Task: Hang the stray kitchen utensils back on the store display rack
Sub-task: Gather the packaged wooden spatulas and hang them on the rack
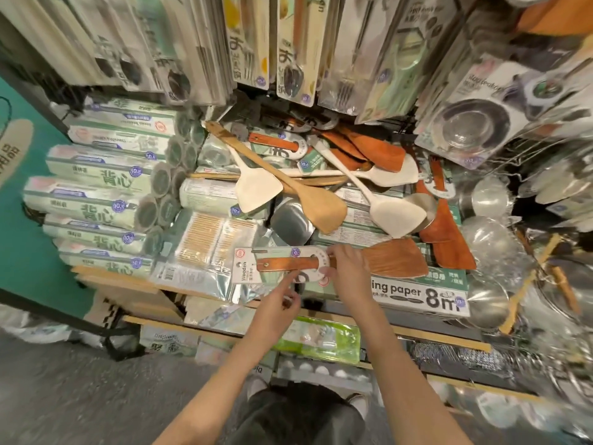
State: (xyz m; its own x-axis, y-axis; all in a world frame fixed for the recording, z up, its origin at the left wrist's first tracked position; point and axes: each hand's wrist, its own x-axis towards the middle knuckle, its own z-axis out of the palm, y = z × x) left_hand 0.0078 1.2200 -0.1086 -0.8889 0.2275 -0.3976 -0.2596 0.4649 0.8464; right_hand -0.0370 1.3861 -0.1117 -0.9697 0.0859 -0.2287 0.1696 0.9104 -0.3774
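A person stands before a crowded store shelf, both bare forearms reaching forward over it. The dark wooden spatula [369, 263], fastened to its white backing card [256, 266] printed "Wooden", lies flat across the shelf goods, its blade pointing right and the card's punched end pointing left. The right hand [345, 268] grips the spatula at the neck, where the handle meets the blade, with fingers curled over the top and the thumb pressed to the round part of the card. The left hand [282, 300] sits just below the card's lower edge, fingers bent toward it; whether it actually pinches the card cannot be told. Directly beneath the spatula's blade lies a baking paper box [420, 295] marked "8m". Beyond the spatula, farther back on the shelf, rests a loose pile of pale and brown wooden spatulas [308, 194]. Above that pile hang packaged forks and spoons [288, 59] on the display rack. Left of the spatula are stacked green-and-white boxes [93, 184].
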